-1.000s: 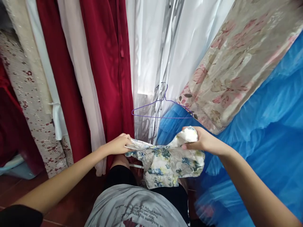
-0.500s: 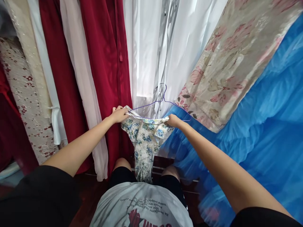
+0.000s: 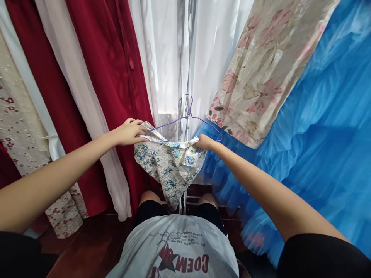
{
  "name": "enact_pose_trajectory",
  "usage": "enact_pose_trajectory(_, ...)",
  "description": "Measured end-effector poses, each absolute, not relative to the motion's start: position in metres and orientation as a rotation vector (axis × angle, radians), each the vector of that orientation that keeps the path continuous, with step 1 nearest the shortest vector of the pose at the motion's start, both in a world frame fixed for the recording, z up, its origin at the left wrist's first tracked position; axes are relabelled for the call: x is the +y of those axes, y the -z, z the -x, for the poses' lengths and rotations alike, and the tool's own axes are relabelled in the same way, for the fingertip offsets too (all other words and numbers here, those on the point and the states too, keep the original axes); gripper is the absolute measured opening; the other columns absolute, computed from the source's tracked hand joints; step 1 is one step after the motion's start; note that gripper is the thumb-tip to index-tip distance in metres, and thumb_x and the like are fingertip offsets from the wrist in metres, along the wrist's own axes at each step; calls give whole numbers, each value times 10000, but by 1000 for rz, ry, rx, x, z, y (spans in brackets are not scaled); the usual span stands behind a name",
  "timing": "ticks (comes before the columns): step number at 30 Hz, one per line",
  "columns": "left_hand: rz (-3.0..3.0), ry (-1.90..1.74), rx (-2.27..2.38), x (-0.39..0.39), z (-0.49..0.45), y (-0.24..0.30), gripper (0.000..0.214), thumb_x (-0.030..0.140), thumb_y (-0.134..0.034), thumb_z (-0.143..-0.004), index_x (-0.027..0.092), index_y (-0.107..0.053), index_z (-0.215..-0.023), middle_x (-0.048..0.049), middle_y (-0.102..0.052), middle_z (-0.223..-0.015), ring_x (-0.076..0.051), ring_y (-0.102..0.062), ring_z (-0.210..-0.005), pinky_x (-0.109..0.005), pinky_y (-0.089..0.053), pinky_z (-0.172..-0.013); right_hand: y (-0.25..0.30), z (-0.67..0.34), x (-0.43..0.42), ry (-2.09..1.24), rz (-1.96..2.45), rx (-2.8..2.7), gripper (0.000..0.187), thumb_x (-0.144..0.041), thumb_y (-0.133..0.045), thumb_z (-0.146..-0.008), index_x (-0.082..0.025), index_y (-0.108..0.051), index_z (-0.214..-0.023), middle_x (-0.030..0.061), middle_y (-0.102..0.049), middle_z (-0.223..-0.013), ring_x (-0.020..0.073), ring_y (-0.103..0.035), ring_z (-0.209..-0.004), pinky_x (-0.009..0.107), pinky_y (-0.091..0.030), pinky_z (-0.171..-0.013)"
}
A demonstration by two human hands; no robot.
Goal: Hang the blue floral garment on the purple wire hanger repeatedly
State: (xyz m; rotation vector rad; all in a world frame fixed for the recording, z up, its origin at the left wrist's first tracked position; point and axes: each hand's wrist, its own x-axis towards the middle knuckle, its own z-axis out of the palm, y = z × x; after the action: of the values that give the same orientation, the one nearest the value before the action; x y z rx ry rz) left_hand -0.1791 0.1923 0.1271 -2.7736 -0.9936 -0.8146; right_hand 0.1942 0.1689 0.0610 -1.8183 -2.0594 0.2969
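Observation:
A small garment of white cloth with blue and green flowers [image 3: 169,164] hangs between my two hands, just under a thin purple wire hanger [image 3: 185,117]. My left hand [image 3: 127,132] is closed on the garment's left top edge, right at the hanger's left tip. My right hand [image 3: 204,142] is closed on the garment's right top edge, below the hanger's right arm. The hanger's hook sits on a shiny metal rack pole [image 3: 187,58]. The garment's lower part droops toward my knees.
Long clothes hang close around: dark red gowns [image 3: 116,69], a pale pink one [image 3: 78,96], white sheer fabric [image 3: 162,58], a beige floral dress [image 3: 261,65] and a big blue tulle dress [image 3: 319,127]. Dark wooden floor [image 3: 92,247] lies below.
Both hands rose from waist height with the floral garment and brought it up to the purple hanger. The garment now spreads wider under the hanger, and my view shifted slightly right.

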Motion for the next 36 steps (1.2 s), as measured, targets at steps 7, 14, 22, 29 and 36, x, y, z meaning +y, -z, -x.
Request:
enact_pose_trajectory(7, 2845, 429, -835, 198, 179, -147, 267, 507, -753, -748, 270, -747, -626, -57, -768, -983, -354, -574, -1176, -559, -165, -1163, -62, -198, 167, -379, 1782, -2000, 143, -236, -744, -779, -93, -738, -790, 75, -702, -743, 187, -658, -740, 224, -441, -591)
enact_pose_trajectory(14, 2799, 222, -811, 186, 199, -162, 239, 446, -701, -736, 254, -797, -842, -62, -739, -1172, -400, -529, -1277, -594, -185, -1151, -57, -189, 164, -464, 1717, -1988, 157, -249, -745, -766, -94, -723, -748, 75, -694, -725, 194, -654, -746, 230, -468, -630)
enact_pose_trajectory(22, 2853, 498, -919, 183, 122, -158, 302, 313, -485, -864, 218, -721, -1027, -32, -733, -1108, -245, -660, -1033, -345, -484, -973, -53, -173, 144, -522, 1492, -2118, 129, -180, -683, -757, -112, -689, -648, -2, -618, -602, 146, -591, -643, 207, -449, -590)
enact_pose_trajectory(29, 2454, 1091, -988, 175, 96, -136, 355, 245, -546, -813, 191, -629, -1153, -68, -669, -1069, -221, -645, -886, -316, -492, -800, -38, -209, 110, -364, 1280, -2077, 539, -79, -543, -757, -190, -683, -1265, 80, -743, -1152, 247, -664, -1040, 311, -493, -906)
enact_pose_trajectory(36, 2532, 867, -887, 180, 94, -125, 284, 227, -472, -885, 174, -687, -1064, -61, -689, -966, -220, -653, -865, -313, -488, -791, -4, -278, 92, -224, 1208, -1416, 826, -229, -630, -762, -149, -388, -1548, 146, -696, -1266, 247, -667, -938, 414, -510, -932)
